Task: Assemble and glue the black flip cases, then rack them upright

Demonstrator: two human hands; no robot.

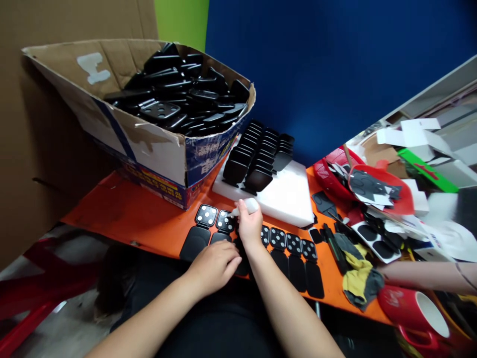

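My right hand (249,223) is closed around a small white squeeze bottle (252,206). The bottle's thin nozzle points left, at the dotted upper part of a black hinged case (225,221), second from the left in the row. Resting low over that same case's plain lower half, my left hand (216,264) lies with its fingers extended, palm down. To its left lies another opened case (206,215) with pale round dots on its upper half. More opened cases (294,243) continue rightward; my right hand and forearm hide some of them.
A big cardboard box (156,149) full of black cases stands at the left. Behind the row, black pieces (249,154) stand in lines on a white foam block (290,199). At right are a red basket (328,174), a yellow-grey glove (357,278) and a red mug (410,308).
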